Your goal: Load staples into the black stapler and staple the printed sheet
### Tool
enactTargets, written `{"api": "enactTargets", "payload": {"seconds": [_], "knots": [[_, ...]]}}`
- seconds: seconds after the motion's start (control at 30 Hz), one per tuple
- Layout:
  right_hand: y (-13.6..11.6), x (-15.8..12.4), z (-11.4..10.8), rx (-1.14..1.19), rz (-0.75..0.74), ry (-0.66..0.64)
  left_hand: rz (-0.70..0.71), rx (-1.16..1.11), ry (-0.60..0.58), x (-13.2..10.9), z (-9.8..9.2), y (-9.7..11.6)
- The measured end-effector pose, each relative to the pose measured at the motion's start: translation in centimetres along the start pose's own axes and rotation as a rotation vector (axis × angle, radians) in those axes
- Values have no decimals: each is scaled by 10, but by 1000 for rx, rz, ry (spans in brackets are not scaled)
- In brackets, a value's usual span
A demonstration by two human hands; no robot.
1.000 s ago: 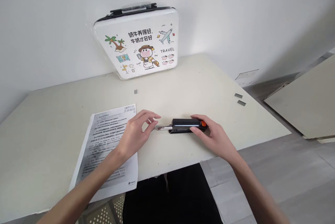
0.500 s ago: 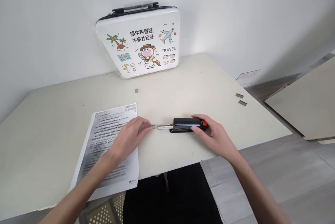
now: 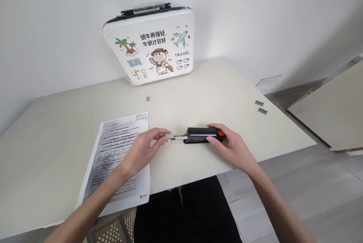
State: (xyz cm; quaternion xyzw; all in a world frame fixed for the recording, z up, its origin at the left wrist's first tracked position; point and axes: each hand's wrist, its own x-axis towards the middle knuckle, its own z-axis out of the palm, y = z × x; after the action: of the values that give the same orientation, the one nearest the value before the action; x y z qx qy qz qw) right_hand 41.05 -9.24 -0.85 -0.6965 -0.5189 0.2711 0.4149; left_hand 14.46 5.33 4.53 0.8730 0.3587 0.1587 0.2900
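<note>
A black stapler [image 3: 200, 134] with an orange part at its rear lies on its side lengthwise across the table, its metal staple tray [image 3: 179, 137] drawn out to the left. My right hand [image 3: 229, 142] grips the stapler's rear end, thumb on the near side and fingers on the far side. My left hand [image 3: 147, 144] pinches a small strip of staples [image 3: 168, 135] between thumb and fingertips, right at the tray's outer end. The fingertips partly hide the strip. Beneath my left wrist lie printed paper sheets [image 3: 113, 152].
A white cartoon-printed case [image 3: 150, 46] with a black handle leans against the wall at the back. One short staple strip [image 3: 148, 98] lies in front of it. Two more staple strips [image 3: 262, 111] rest near the right edge of the table [image 3: 227, 95].
My left hand has moved slightly right and brought the staple strip from just beside the tray's end up to it. My right hand and the stapler have stayed in place.
</note>
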Motion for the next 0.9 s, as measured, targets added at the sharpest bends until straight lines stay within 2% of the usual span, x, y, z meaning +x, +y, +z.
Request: {"api": "enactTargets", "payload": {"seconds": [0.37,0.9], "knots": [[-1,0,0,18,3,1,86,61,13,3,8,6],[-2,1,0,26,10,-9,91,43,4,3,13,10]]}}
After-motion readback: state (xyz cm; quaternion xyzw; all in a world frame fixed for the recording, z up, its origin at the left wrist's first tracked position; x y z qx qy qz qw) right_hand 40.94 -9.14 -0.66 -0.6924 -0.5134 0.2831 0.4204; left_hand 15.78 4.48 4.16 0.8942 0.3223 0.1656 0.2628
